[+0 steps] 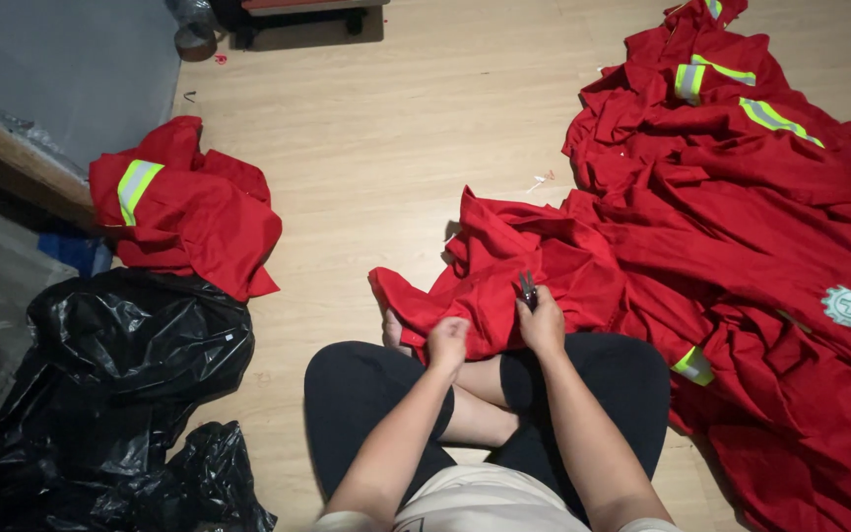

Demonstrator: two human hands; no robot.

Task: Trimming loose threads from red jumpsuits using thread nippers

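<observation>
Garment on the lap; pile to its right, bags left, bundle behind the bags.

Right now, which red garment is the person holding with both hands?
The red garment across the lap, pinched by the left hand and right hand, which holds small snips. The folded one lies apart, left.

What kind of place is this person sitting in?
Probably a clothing workroom. A big pile of red work clothes lies on the wooden floor, and the right hand holds small snips over one piece.
</observation>
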